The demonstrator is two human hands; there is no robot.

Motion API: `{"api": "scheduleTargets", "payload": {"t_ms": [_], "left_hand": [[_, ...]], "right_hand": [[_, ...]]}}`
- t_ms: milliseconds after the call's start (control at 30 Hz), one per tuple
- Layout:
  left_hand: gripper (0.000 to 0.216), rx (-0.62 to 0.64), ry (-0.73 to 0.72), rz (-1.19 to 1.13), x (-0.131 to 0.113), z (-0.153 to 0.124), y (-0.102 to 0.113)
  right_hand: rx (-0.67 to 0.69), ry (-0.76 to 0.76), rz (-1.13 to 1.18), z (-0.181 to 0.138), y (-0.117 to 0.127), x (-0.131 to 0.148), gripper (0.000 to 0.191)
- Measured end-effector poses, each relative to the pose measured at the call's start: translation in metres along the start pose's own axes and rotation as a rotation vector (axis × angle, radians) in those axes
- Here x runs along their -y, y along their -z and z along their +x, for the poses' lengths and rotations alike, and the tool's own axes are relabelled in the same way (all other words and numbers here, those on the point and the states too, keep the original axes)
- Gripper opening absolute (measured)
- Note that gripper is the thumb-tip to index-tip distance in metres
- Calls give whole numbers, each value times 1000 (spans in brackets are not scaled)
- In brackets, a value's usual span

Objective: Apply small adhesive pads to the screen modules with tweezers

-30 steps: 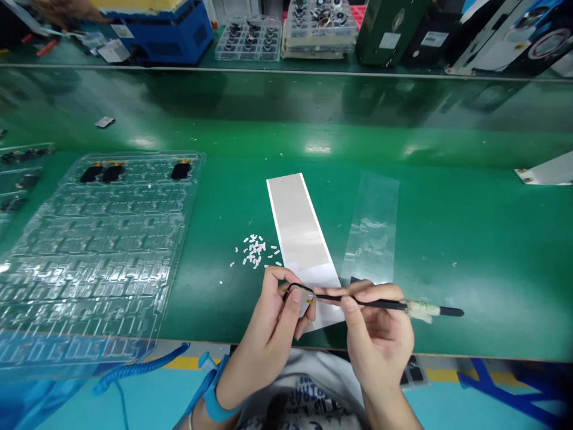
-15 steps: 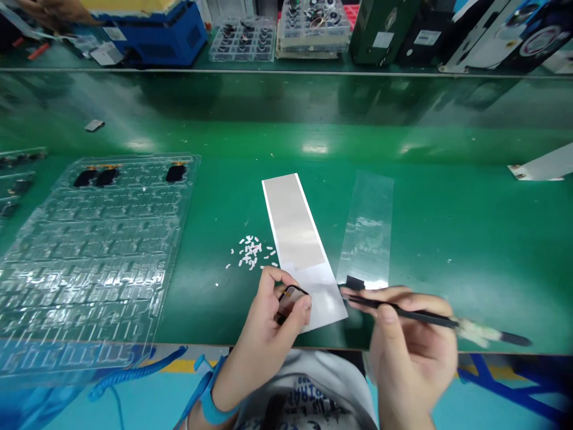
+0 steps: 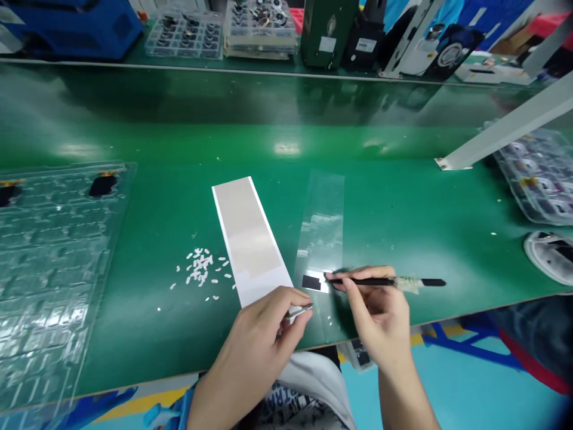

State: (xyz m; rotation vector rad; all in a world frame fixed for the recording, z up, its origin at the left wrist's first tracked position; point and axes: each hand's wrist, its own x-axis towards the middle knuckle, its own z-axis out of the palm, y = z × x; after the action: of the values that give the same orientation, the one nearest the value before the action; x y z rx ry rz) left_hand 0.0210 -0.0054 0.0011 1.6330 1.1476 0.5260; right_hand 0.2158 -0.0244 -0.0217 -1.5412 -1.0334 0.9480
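Note:
My left hand (image 3: 264, 334) pinches a small flat silvery part (image 3: 299, 310) by its edge, low over the near end of a white backing strip (image 3: 248, 239). My right hand (image 3: 378, 310) grips black tweezers (image 3: 380, 281) wrapped with tape near the rear. The tweezer tip reaches left to a small black rectangular piece (image 3: 311, 282) lying on the near end of a clear film strip (image 3: 322, 221). A scatter of tiny white peeled bits (image 3: 199, 269) lies left of the white strip on the green bench mat.
A clear blister tray (image 3: 49, 263) with a few dark parts (image 3: 102, 185) covers the left. Another tray of round parts (image 3: 541, 179) and a white round item (image 3: 553, 254) sit at right, behind a white bracket (image 3: 505, 128). Boxes and stacked trays (image 3: 259, 27) line the far side.
The view has swung right. My right hand carried the tweezers from the part in my left hand over to the black piece on the clear film. My left hand turned the part flat.

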Motion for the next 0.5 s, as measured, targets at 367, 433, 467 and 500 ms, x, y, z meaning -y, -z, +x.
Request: {"api": "scheduleTargets", "payload": {"t_ms": [367, 433, 467, 500], "left_hand": [[18, -15, -228, 188, 4, 16, -12], [18, -31, -241, 176, 5, 16, -13], [18, -35, -244, 172, 5, 17, -13], [18, -39, -243, 168, 5, 17, -13]], "right_hand": [[73, -33, -34, -3, 4, -2, 7], [76, -43, -49, -4, 3, -3, 6], [76, -46, -50, -4, 2, -3, 6], [69, -47, -42, -4, 2, -4, 5]]}}
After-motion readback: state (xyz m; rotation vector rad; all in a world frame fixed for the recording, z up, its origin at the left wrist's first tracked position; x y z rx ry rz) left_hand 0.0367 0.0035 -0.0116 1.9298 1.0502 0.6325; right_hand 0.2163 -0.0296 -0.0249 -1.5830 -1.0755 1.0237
